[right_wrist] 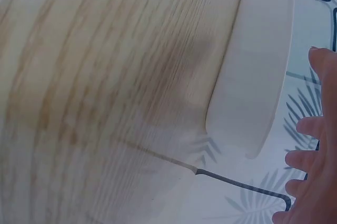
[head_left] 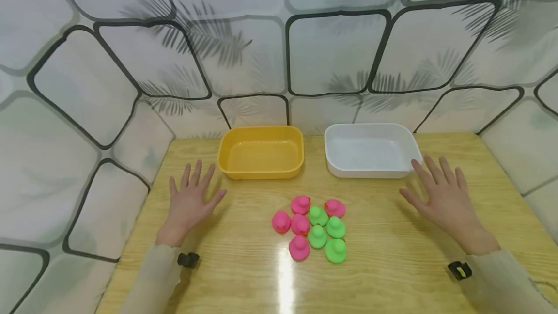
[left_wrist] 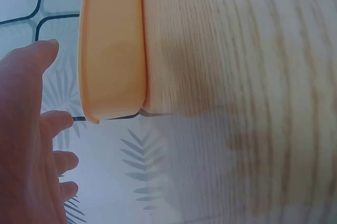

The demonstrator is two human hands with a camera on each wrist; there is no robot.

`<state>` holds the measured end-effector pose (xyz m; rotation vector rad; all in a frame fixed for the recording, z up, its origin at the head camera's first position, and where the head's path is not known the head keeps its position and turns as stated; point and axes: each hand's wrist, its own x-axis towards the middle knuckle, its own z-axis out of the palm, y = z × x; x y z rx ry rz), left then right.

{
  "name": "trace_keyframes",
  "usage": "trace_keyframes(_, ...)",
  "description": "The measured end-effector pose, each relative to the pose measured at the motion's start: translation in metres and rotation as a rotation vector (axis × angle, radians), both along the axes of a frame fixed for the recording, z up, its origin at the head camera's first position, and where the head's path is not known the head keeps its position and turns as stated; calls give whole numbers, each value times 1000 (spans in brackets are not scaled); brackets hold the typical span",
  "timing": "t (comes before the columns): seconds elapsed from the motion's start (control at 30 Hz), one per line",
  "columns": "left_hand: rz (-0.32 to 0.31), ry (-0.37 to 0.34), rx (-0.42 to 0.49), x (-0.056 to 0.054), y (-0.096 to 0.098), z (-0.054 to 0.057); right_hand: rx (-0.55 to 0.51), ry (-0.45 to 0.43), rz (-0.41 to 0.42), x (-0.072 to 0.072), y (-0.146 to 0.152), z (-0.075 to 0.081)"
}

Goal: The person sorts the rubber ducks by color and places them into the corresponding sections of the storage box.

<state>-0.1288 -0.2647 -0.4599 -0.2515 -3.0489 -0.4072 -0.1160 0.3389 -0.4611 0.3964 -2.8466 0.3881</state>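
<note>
My left hand (head_left: 189, 206) is spread over the left of the table, its fingers straight and nothing in them. Beside it, a little further back, stands a yellow tray (head_left: 261, 175). On the other side my right hand (head_left: 449, 202) is likewise spread and holds nothing, near the front right corner of a white tray (head_left: 374, 174). Between the hands lies a loose cluster of small rubber ducks, pink ones (head_left: 281, 222) mostly at the left and green ones (head_left: 335, 251) mostly at the right. In the wrist views the yellow tray (left_wrist: 113, 50) and white tray (right_wrist: 250, 66) show their outer walls.
Both trays stand along the back edge of the wooden table (head_left: 244, 275). Behind and beside it hangs a pale stone-and-leaf patterned backdrop (head_left: 244, 57). Dark wrist devices (head_left: 188, 260) sit at both cuffs. A bright reflection lies on the wood in front of the ducks.
</note>
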Motion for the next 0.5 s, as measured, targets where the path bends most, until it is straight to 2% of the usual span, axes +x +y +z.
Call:
trace_keyframes(0.13,-5,-6,-8,0,1,-1,-17,15,15,-1,-2,0)
trace_keyframes(0.27,-22,17,24,2,5,2,-50,104,50,-6,-6,-1)
trace_keyframes(0.4,-65,118,78,4,15,5,-111,218,119,-14,-14,1)
trace_keyframes(0.5,-111,206,121,6,24,4,-164,238,180,-22,-23,5)
